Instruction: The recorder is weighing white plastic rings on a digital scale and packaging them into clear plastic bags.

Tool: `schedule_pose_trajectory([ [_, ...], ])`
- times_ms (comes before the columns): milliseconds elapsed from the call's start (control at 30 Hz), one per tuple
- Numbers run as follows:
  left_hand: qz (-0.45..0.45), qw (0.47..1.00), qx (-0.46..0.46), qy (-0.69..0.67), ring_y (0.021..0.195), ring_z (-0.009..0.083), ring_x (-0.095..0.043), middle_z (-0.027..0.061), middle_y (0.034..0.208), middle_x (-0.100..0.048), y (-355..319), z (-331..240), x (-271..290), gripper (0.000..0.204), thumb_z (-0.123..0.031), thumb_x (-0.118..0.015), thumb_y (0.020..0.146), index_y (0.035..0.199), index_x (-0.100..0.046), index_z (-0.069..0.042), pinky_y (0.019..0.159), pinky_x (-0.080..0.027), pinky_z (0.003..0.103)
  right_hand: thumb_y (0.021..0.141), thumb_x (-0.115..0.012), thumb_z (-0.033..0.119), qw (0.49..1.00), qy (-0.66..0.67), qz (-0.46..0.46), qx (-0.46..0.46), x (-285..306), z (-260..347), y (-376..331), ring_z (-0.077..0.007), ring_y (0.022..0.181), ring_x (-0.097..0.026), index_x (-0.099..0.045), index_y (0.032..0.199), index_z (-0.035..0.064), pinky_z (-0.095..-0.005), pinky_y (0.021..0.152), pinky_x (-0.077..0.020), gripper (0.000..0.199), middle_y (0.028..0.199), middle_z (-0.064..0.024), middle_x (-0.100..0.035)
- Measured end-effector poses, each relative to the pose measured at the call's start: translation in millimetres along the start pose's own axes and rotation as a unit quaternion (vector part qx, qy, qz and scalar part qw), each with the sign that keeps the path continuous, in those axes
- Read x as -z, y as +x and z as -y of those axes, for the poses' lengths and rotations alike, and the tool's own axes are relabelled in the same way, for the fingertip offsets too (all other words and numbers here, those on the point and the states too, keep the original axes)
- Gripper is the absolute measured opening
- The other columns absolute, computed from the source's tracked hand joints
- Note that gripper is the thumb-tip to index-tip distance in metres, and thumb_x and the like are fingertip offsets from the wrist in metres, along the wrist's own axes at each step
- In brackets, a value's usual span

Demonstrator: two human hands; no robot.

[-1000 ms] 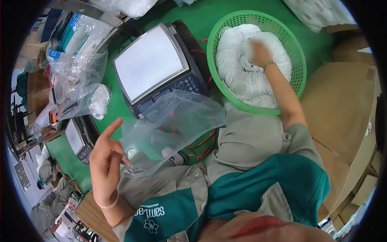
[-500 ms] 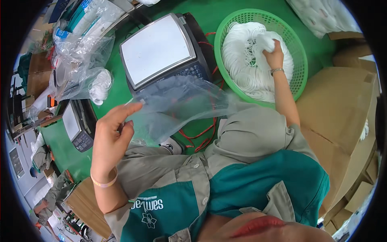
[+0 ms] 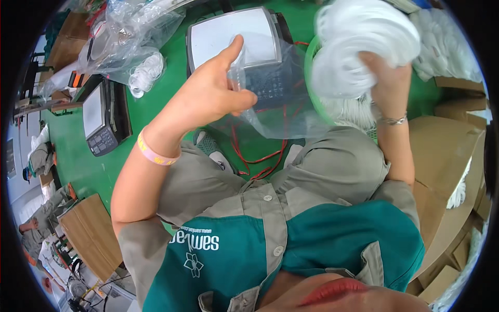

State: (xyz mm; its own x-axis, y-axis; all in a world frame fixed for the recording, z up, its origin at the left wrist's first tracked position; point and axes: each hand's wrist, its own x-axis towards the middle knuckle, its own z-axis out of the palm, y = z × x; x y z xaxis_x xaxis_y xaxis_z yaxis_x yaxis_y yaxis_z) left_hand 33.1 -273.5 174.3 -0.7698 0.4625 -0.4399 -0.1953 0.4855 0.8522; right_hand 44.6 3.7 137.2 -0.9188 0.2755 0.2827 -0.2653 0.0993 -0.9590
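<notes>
My left hand [image 3: 210, 92] grips the edge of a clear plastic bag [image 3: 283, 115], its index finger and thumb stretched out and the other fingers curled. The bag hangs thin and limp over the front of a scale [image 3: 228, 39]. On the right, my right hand [image 3: 390, 83] holds up a thick bundle of white cord loops [image 3: 364, 39], blurred by motion. Below the bundle stands a green plastic basket [image 3: 312, 78] with more white loops [image 3: 345, 112] in it. Much of the basket is hidden behind the raised bundle and my hand.
A second, smaller scale [image 3: 95, 117] sits on the left. Behind it, clear bags [image 3: 122, 39] and white loops [image 3: 146, 73] lie together. Red cord [image 3: 236, 143] trails across the green floor between my feet. Cardboard boxes [image 3: 442, 156] stand at the right.
My right hand has lifted the bundle of white loops out of the basket, up and toward me. My left hand has moved right and up with the plastic bag. The whole view has shifted.
</notes>
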Motion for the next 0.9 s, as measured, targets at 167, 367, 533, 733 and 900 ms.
schedule_pose_trajectory([
  [167, 0.017, 0.991, -0.127, -0.040, 0.053, 0.0045, -0.046, -0.0006, 0.059, -0.050, -6.3, -19.5, -15.6, 0.087, 0.000, -0.058, 0.068, 0.138, -0.006, 0.006, 0.046, -0.036, 0.020, 0.059, -0.068, 0.001, 0.932, -0.083, 0.335, 0.110, -48.8, -15.9, -22.6, -0.0293, 0.102, -0.053, -0.044, 0.117, 0.0111, -0.0340, 0.087, -0.0433, 0.063, 0.109, -0.0119, -0.051],
  [367, 0.042, 0.990, -0.091, -0.100, 0.052, 0.0023, -0.037, -0.0062, 0.060, -0.041, -16.5, -20.5, -28.7, 0.089, 0.010, -0.052, 0.068, 0.143, -0.010, -0.010, 0.049, -0.034, 0.018, 0.068, -0.069, 0.011, 0.726, -0.271, 0.628, 0.070, -48.7, -41.3, -25.6, -0.0280, 0.093, -0.058, -0.055, 0.110, 0.0073, -0.0364, 0.081, -0.0468, 0.044, 0.110, -0.0129, -0.055],
  [533, -0.017, 0.995, -0.055, -0.077, 0.055, 0.0005, -0.036, -0.0027, 0.081, -0.050, -23.7, -12.1, -11.9, 0.087, 0.013, -0.048, 0.065, 0.142, -0.015, -0.008, 0.047, -0.032, 0.017, 0.084, -0.057, 0.007, 0.947, 0.047, 0.308, -0.084, 23.5, -45.0, 47.3, -0.0104, 0.072, -0.056, -0.061, 0.091, 0.0012, -0.0224, 0.066, -0.0458, 0.010, 0.084, -0.0017, -0.060],
  [733, -0.024, 0.993, -0.067, -0.095, 0.057, -0.0007, -0.038, 0.0105, 0.149, -0.010, -7.9, -18.5, -4.0, 0.086, 0.017, -0.045, 0.061, 0.140, -0.013, 0.003, 0.049, -0.035, 0.017, 0.060, -0.073, 0.053, 0.801, -0.547, -0.072, -0.232, 218.1, -297.1, 79.2, -0.0270, 0.107, -0.054, -0.044, 0.123, 0.0021, -0.0356, 0.088, -0.0434, 0.086, 0.113, -0.0188, -0.056],
  [900, -0.036, 0.991, -0.047, -0.119, 0.058, -0.0004, -0.037, 0.0106, 0.149, -0.011, -2.3, -13.2, 3.0, 0.088, 0.017, -0.045, 0.060, 0.140, -0.012, 0.002, 0.051, -0.035, 0.017, 0.054, -0.077, 0.050, 0.686, -0.632, -0.073, -0.353, 138.3, -284.3, 56.6, -0.0371, 0.107, -0.050, -0.031, 0.129, 0.0037, -0.0445, 0.087, -0.0435, 0.099, 0.123, -0.0181, -0.046],
])
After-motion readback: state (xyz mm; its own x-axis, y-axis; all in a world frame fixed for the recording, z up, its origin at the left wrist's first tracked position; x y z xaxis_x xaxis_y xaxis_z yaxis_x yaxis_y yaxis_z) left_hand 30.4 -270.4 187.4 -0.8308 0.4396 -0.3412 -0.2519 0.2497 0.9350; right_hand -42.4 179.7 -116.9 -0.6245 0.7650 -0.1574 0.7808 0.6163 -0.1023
